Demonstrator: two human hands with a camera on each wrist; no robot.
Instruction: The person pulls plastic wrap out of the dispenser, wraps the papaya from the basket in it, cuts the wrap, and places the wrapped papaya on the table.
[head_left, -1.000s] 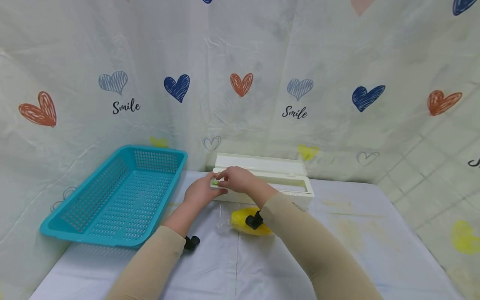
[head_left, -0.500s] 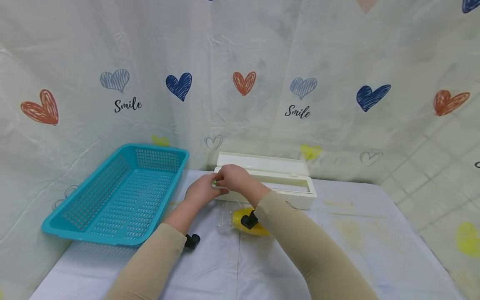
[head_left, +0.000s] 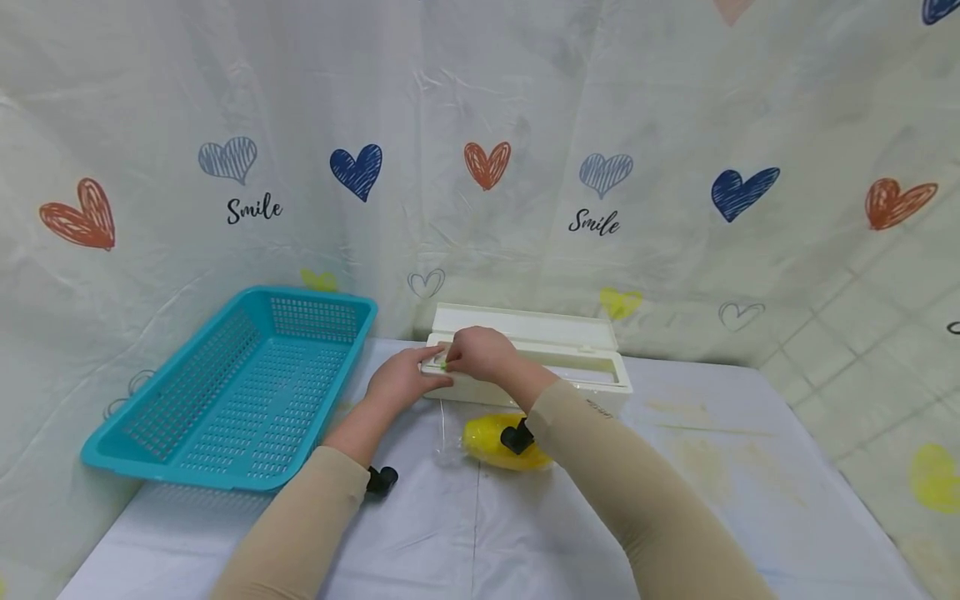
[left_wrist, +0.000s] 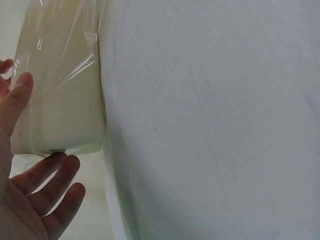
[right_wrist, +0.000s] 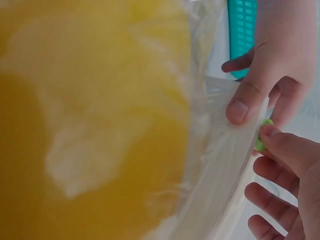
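Observation:
A long white cling film dispenser [head_left: 474, 393] stands at the back of the table with its lid [head_left: 525, 323] raised. My left hand [head_left: 397, 383] grips its left end, thumb on the front wall and fingers round the end. Between the thumb and forefinger of my right hand [head_left: 483, 350] is a small green slide cutter [right_wrist: 261, 142] on the dispenser's edge. Clear film [left_wrist: 65, 60] hangs down the dispenser's front. It reaches a yellow oblong thing [head_left: 487, 440] on the table, covered by clear film; its kind is unclear, and the right wrist partly hides it.
To the left stands a turquoise slotted plastic basket [head_left: 292, 383]. A white cloth [head_left: 420, 542] covers the table. Close behind the dispenser hangs a curtain [head_left: 525, 250] printed with hearts. Black wrist cameras [head_left: 382, 481] sit under both wrists.
My right hand has slid the green slide cutter a little to the right along the dispenser's edge, away from my left hand. The left hand has stayed at the dispenser's left end.

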